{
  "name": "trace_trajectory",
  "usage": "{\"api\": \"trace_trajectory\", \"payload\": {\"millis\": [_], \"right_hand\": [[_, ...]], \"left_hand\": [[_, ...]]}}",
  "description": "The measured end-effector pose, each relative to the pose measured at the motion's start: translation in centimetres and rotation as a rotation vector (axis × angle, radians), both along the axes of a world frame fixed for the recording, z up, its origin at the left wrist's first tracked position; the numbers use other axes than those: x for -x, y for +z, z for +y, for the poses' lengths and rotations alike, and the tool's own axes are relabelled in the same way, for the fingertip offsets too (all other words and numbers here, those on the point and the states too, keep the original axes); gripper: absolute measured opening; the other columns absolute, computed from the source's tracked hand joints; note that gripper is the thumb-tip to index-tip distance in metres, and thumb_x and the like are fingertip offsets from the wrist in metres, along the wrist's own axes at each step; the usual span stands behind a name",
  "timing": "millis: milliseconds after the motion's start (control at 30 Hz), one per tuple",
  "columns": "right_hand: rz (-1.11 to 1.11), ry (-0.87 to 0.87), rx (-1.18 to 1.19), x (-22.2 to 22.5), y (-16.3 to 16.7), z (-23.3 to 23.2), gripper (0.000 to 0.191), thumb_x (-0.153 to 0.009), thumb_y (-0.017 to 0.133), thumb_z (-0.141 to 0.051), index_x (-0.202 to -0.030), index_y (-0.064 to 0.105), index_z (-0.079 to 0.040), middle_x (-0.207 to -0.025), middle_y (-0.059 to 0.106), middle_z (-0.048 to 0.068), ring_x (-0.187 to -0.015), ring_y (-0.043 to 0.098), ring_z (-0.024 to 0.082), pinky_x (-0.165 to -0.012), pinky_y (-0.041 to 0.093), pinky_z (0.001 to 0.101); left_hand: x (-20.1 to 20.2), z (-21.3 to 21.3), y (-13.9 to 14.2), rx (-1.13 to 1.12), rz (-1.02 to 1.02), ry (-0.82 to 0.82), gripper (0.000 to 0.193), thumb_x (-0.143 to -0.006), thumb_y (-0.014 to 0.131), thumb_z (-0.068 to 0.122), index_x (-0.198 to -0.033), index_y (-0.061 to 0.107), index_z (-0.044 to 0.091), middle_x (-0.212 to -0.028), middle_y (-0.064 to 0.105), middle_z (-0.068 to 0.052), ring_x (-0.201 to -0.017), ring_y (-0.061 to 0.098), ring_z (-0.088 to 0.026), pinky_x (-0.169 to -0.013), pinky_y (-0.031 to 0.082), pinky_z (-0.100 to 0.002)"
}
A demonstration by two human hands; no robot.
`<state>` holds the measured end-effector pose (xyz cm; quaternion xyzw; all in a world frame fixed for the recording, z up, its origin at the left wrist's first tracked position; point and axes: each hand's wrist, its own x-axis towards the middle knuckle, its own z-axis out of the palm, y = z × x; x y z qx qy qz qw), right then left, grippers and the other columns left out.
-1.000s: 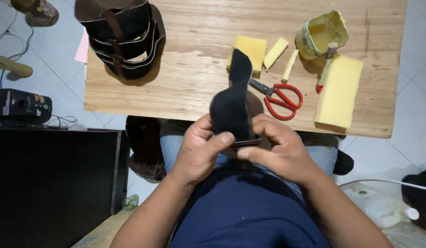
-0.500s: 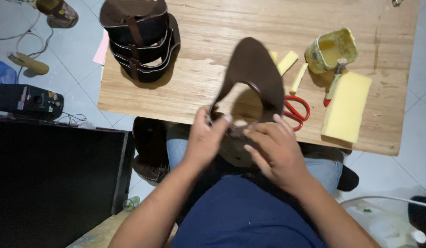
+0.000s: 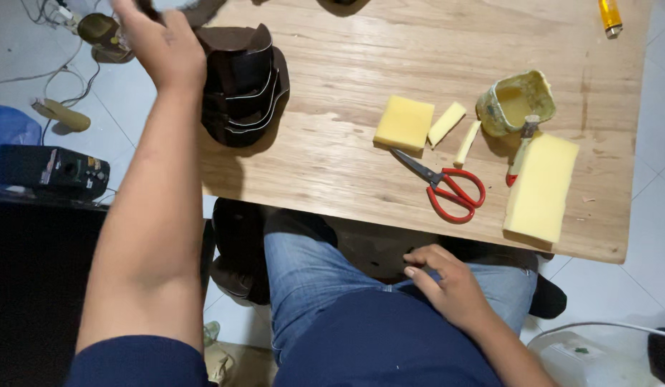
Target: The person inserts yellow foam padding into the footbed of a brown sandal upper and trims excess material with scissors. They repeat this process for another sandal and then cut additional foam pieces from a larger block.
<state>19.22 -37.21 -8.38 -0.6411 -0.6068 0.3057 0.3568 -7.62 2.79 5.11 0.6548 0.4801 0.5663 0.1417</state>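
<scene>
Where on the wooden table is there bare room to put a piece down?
Bare wood lies between the stack of dark leather pieces and the square yellow sponge, and along the far edge beyond them. The right end is crowded: red scissors, glue pot, long sponge block.

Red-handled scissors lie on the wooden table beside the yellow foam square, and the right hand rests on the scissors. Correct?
Not quite. In the head view the right hand rests on the person's lap, below the table edge, not on the scissors. They do lie beside the foam square.
</scene>
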Motion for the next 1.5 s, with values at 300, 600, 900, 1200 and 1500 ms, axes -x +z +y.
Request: {"api": "trace_trajectory", "payload": {"millis": [300, 600, 900, 1200, 1500], "right_hand": [[-0.045, -0.197, -0.118, -1.6, -0.3, 2.3, 0.022, -0.088, 0.072, -0.013, -0.107, 0.070, -0.002, -0.108, 0.070, 0.011, -0.102, 0.069, 0.024, -0.091, 0.053, 0.0340], [0.120, -0.254, -0.014, -1.7, -0.9, 5.4, 0.024, -0.089, 0.071, -0.012, -0.111, 0.068, -0.002, -0.109, 0.066, 0.012, -0.097, 0.070, 0.022, -0.084, 0.056, 0.0311], [0.018, -0.208, 0.063, -1.3, -2.7, 3.6, 0.024, -0.087, 0.073, -0.016, -0.107, 0.069, -0.003, -0.102, 0.069, 0.009, -0.096, 0.070, 0.023, -0.086, 0.054, 0.0329], [0.016, -0.171, 0.088, -1.1, -4.0, 2.5, 0.026, -0.087, 0.073, -0.018, -0.108, 0.070, -0.003, -0.105, 0.070, 0.009, -0.100, 0.070, 0.023, -0.088, 0.054, 0.0326], [0.057, -0.164, 0.164, -1.0, -4.4, 2.6, 0.028, -0.088, 0.072, -0.021, -0.110, 0.071, -0.004, -0.104, 0.072, 0.008, -0.095, 0.071, 0.021, -0.085, 0.054, 0.0311]], "left_hand": [[-0.6, -2.4, 0.9, -0.033, 0.658, 0.057, 0.047, -0.086, 0.068, 0.008, -0.132, 0.061, 0.004, -0.132, 0.063, -0.017, -0.123, 0.053, -0.042, -0.105, 0.035, -0.052], [0.7, -2.4, -0.1, 0.226, 0.932, -0.238, 0.053, -0.084, 0.084, 0.029, -0.131, 0.068, 0.011, -0.124, 0.068, -0.017, -0.122, 0.054, -0.039, -0.110, 0.027, -0.050], [-0.2, -1.0, 0.5, -0.122, 0.857, -0.134, 0.070, -0.083, 0.086, 0.021, -0.143, 0.054, 0.007, -0.145, 0.049, -0.019, -0.133, 0.041, -0.039, -0.106, 0.023, -0.057], [-0.2, 1.6, 1.0, 0.174, 0.960, -0.099, 0.025, -0.097, 0.068, 0.016, -0.120, 0.077, 0.015, -0.117, 0.073, -0.015, -0.114, 0.065, -0.037, -0.109, 0.031, -0.045], [1.4, -1.8, 1.2, 0.324, 1.200, -0.211, 0.031, -0.089, 0.080, 0.035, -0.108, 0.078, 0.010, -0.090, 0.076, -0.016, -0.106, 0.060, -0.038, -0.113, 0.026, -0.047]]}}
